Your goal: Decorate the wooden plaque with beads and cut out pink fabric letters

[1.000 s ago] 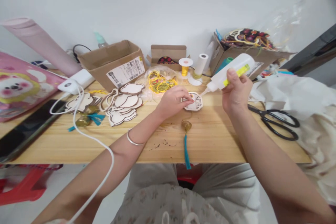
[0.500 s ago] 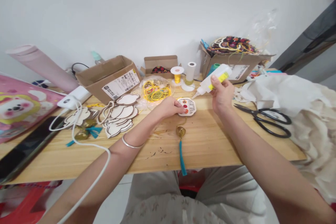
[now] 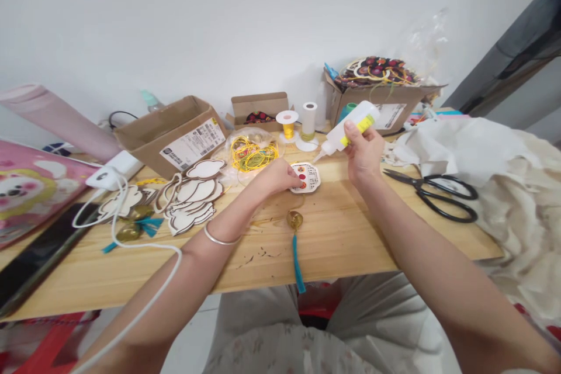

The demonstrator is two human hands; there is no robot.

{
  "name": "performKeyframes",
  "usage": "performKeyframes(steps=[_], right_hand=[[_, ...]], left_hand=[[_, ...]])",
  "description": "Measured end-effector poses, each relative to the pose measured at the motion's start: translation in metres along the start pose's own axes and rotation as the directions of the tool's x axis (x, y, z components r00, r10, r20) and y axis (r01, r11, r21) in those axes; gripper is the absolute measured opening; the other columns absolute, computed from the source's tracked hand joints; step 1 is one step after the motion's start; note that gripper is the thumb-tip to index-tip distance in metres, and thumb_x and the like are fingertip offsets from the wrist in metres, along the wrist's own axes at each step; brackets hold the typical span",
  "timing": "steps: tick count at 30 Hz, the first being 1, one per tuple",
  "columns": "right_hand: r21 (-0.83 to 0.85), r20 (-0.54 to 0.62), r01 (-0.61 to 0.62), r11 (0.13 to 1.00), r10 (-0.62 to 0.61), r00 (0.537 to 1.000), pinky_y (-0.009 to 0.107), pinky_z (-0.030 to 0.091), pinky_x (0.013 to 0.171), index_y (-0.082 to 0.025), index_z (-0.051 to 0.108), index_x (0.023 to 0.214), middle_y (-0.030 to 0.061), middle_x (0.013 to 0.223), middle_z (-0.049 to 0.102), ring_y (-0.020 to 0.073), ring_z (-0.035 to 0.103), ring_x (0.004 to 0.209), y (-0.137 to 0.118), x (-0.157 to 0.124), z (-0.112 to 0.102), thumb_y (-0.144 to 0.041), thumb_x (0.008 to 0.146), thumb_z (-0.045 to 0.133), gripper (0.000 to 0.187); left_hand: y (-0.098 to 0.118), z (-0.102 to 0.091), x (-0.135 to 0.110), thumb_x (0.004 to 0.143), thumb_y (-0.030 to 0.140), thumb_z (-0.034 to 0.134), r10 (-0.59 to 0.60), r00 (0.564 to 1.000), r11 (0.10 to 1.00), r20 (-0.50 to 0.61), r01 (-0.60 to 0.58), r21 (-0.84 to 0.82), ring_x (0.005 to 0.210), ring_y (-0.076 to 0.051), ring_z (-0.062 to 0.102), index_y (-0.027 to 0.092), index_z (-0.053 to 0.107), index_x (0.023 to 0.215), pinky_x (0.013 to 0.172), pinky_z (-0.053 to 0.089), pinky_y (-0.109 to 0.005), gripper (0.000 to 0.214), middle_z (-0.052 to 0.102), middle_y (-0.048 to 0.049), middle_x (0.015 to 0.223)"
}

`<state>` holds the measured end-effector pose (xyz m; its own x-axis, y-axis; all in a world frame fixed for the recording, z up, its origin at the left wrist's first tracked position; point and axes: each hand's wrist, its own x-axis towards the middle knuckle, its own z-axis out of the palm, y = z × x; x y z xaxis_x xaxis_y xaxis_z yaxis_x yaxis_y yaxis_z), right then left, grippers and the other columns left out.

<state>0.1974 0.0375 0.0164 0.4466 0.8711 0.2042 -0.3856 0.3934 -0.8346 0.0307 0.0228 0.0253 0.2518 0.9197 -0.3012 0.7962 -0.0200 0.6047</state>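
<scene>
Fretwork plaque (image 3: 312,179): mid-surface (image 3: 342,234), well back from near edge, between hands | left hand (image 3: 280,177): nearer, fingers pinching plaque's left edge | right hand (image 3: 365,155): gripping bottle (image 3: 338,137), long axis slanting down leftward, nozzle (image 3: 319,156) beside plaque's far-right corner, contact unclear

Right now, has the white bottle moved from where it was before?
Yes, the bottle has moved a little left, judged against the cardboard box behind it: the box's paper label, mostly covered a second ago, now shows more.
</scene>
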Motion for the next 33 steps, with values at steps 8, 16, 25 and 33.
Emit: performKeyframes(steps=[8, 16, 25, 33], right_hand=[[-0.003, -0.001, 0.003, 1.0, -0.003, 1.0, 0.022, 0.05, 0.048, -0.019, 0.059, 0.067, -0.0048, 0.065, 0.061, 0.0092, 0.056, 0.054, -0.002, -0.001, 0.001, -0.033, 0.055, 0.073, 0.024], [-0.014, 0.005, 0.028, 1.0, -0.027, 1.0, 0.023, 0.051, 0.048, -0.019, 0.058, 0.067, -0.0044, 0.066, 0.061, 0.0099, 0.058, 0.056, 0.0, 0.0, -0.001, -0.037, 0.054, 0.073, 0.027], [0.143, -0.021, -0.048, 0.989, 0.052, 0.998, 0.018, 0.046, 0.041, -0.017, 0.058, 0.07, -0.0043, 0.064, 0.059, 0.008, 0.054, 0.052, -0.002, 0.005, -0.002, -0.036, 0.056, 0.073, 0.028], [0.225, -0.036, -0.094, 0.97, 0.104, 0.994, 0.017, 0.044, 0.04, -0.018, 0.056, 0.071, -0.0049, 0.069, 0.059, 0.0086, 0.057, 0.058, -0.009, 0.009, -0.004, -0.037, 0.056, 0.072, 0.029]], left_hand=[[-0.004, 0.003, 0.006, 0.053, 0.031, 0.065, -0.006, 1.0, 1.0, 0.001, 0.006, 0.015, 0.04, -0.008, 0.033, 0.017, 0.061, 0.05, 0.042, 0.021, -0.023, 0.015, 0.042, 0.0058, 0.039], [-0.008, 0.006, -0.006, 0.066, 0.029, 0.06, 0.121, 0.99, 0.992, -0.076, -0.123, -0.023, 0.05, -0.011, 0.048, 0.015, 0.066, 0.075, 0.047, 0.033, -0.022, 0.018, 0.059, 0.0006, 0.057], [-0.035, 0.007, -0.043, 0.085, 0.036, 0.04, 0.667, 0.745, 0.664, -0.037, -0.57, 0.484, 0.096, -0.023, 0.048, 0.02, 0.057, 0.113, 0.084, 0.039, -0.038, 0.036, 0.052, -0.0125, 0.106], [-0.039, 0.011, -0.037, 0.083, 0.042, 0.04, 0.657, 0.754, 0.633, 0.011, -0.56, 0.535, 0.099, -0.024, 0.045, 0.024, 0.055, 0.115, 0.084, 0.039, -0.041, 0.04, 0.047, -0.0118, 0.107]])
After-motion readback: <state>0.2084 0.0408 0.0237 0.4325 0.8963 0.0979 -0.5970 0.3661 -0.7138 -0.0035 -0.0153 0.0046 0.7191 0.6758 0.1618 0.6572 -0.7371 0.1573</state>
